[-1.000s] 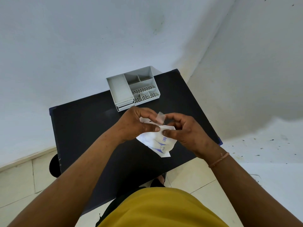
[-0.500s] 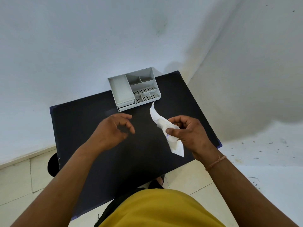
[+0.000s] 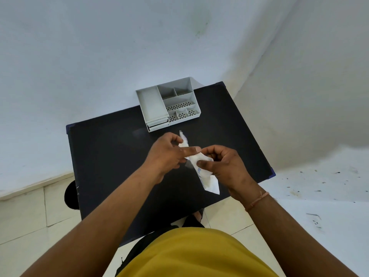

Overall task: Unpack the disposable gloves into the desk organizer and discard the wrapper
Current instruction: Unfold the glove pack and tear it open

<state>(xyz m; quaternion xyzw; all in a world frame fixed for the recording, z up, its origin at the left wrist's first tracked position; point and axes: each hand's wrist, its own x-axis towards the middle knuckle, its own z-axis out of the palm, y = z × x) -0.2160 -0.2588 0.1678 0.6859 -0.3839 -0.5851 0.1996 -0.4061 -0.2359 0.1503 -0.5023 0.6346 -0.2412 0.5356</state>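
A white glove packet [image 3: 208, 177] with blue print is held above the black table [image 3: 111, 156]. My right hand [image 3: 225, 164] grips its middle, with thumb and fingers closed around it. My left hand [image 3: 169, 152] pinches the packet's twisted upper end between thumb and fingers. The packet's lower corner hangs free below my right hand. I cannot tell whether gloves are showing at the top. The grey desk organizer [image 3: 151, 102] stands at the table's far edge, beyond both hands, and its compartments look empty.
The table stands in a corner, with a pale blue wall behind it and a white wall to the right. Tiled floor shows on the left and below. A dark round object [image 3: 69, 196] sits by the table's left edge.
Half a second ago my left hand was off the packet, out to the left. It has come back and taken the packet's upper end. My right hand kept its grip.
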